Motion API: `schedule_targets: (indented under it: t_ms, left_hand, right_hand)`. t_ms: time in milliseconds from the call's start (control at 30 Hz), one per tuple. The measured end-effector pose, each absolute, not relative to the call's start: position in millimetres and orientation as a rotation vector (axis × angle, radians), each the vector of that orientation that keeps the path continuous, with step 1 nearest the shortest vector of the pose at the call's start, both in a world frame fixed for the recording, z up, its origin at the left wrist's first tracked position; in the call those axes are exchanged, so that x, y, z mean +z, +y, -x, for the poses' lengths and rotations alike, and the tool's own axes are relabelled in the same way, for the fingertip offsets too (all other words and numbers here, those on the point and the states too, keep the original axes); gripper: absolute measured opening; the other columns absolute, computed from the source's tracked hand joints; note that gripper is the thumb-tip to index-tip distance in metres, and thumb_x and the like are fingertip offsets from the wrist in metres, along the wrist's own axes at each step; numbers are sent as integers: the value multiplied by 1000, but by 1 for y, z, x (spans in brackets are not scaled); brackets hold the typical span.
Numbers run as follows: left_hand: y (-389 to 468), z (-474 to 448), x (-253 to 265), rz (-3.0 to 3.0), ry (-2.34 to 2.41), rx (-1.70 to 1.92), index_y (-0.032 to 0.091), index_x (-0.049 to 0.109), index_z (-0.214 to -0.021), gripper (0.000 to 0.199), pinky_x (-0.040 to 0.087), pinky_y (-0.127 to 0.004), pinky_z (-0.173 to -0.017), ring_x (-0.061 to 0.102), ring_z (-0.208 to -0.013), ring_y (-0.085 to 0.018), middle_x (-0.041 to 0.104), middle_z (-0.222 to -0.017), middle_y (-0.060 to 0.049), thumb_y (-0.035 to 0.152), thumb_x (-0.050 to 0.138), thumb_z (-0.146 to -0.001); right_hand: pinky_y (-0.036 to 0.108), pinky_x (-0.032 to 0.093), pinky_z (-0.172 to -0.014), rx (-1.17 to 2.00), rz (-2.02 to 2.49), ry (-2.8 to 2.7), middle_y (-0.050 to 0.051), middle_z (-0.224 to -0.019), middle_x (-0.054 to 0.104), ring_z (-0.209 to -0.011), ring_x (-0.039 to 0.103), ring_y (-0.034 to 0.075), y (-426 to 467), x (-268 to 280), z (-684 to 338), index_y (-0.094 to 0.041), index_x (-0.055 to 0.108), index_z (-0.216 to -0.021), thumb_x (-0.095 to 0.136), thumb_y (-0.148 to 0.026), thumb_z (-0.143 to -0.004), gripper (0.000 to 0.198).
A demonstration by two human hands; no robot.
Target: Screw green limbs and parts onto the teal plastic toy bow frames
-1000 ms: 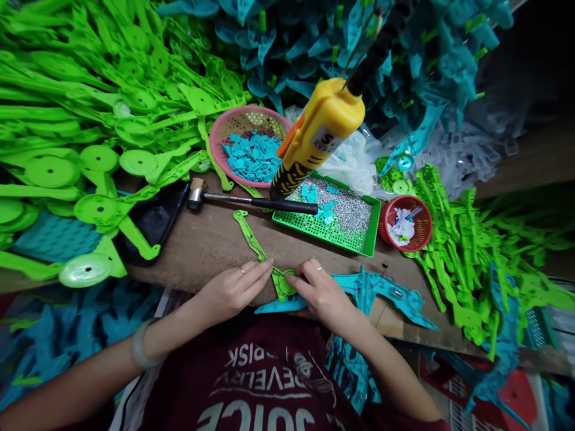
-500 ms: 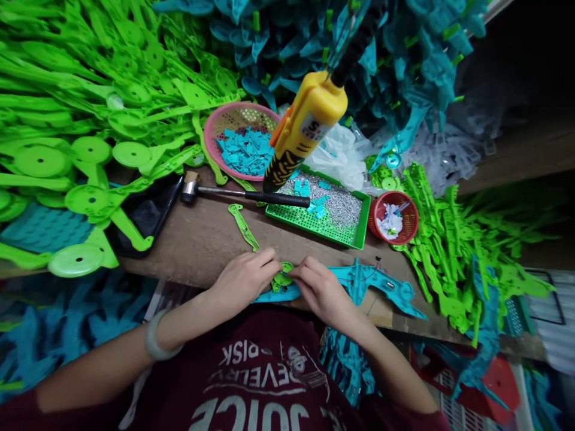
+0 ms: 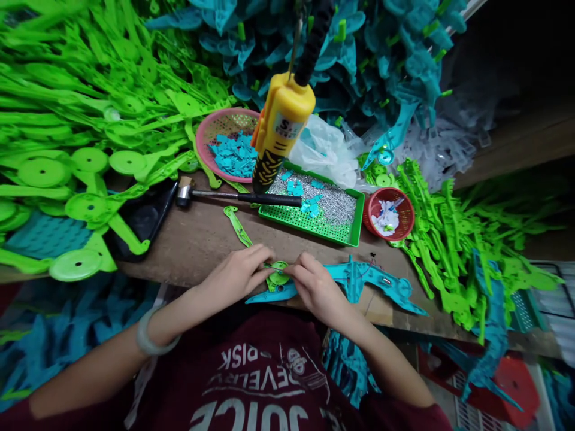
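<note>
Both hands meet over a small green plastic part with a round disc (image 3: 279, 273), which lies on the left portion of a long blue plastic shell (image 3: 350, 276). My left hand (image 3: 239, 270) is closed in a pinch at the disc's left side. Opposite it, my right hand (image 3: 318, 288) pinches at the disc's right edge. A thin strand seems to cross the disc between the fingertips; what they grip is too small to make out. Thin dark wires and a small metal piece show on the shell's right part. A slim green arm-shaped piece (image 3: 237, 226) lies beyond my left hand.
A yellow electric screwdriver (image 3: 284, 123) hangs over a green tray (image 3: 309, 221) of small screws. Nearby are a hammer (image 3: 242, 196), a pink basket (image 3: 204, 143) of blue pieces and a red basket (image 3: 406, 215). Green parts (image 3: 81, 96) pile up on the left.
The view has shifted slightly, so the hanging screwdriver appears farther left. My fingertips are a little farther apart, and more of the green disc shows between them.
</note>
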State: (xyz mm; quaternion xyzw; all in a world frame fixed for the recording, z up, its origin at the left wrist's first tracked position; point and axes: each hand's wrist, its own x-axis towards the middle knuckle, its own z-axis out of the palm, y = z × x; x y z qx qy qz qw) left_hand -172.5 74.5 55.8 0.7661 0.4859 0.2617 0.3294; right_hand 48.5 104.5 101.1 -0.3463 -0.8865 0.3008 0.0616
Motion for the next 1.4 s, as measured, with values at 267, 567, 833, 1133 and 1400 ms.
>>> schedule_targets:
  t_ms: [267, 567, 833, 1133, 1400]
  left_hand:
    - [80, 185, 52, -1978, 1082, 681, 19, 61, -103, 17, 53, -29, -84, 64, -93, -16, 65, -100, -4, 22, 45, -100]
    - [62, 173, 56, -2228, 1188, 513, 18, 58, -121, 27, 57, -37, -80, 64, -93, -22, 59, -108, -9, 30, 46, -100]
    - [60, 169, 55, -2285, 1202, 527, 16, 59, -116, 26, 57, -37, -78, 63, -91, -22, 59, -104, -9, 31, 45, -101]
    - [63, 169, 61, -2262, 1204, 461, 14, 60, -110, 25, 56, -39, -76, 60, -88, -22, 56, -102, -9, 29, 43, -100]
    - [56, 156, 61, -2300, 1392, 527, 16, 61, -99, 24, 55, -38, -77, 62, -87, -22, 58, -101, -8, 35, 48, -100]
  right_hand:
    - [29, 38, -68, 695, 1014, -2793, 5, -87, 46, -82, 43, 19, 106, 88, -49, -16, 66, -110, 42, -11, -99, 27]
    - [30, 38, -69, 579, 1057, -2936, 7, -90, 47, -84, 44, 21, 107, 92, -47, -15, 67, -105, 53, -8, -93, 20]
    - [32, 42, -70, 522, 1098, -3004, 8, -92, 53, -82, 48, 21, 108, 101, -47, -14, 60, -95, 53, -5, -91, 12]
    - [33, 45, -74, 539, 1213, -2877, 7, -92, 55, -81, 49, 20, 82, 102, -29, -16, 55, -95, 44, -12, -99, 12]
    - [29, 38, -64, 325, 698, -2964, 7, -88, 53, -80, 45, 19, 116, 86, -76, -14, 60, -109, 36, -15, -103, 25]
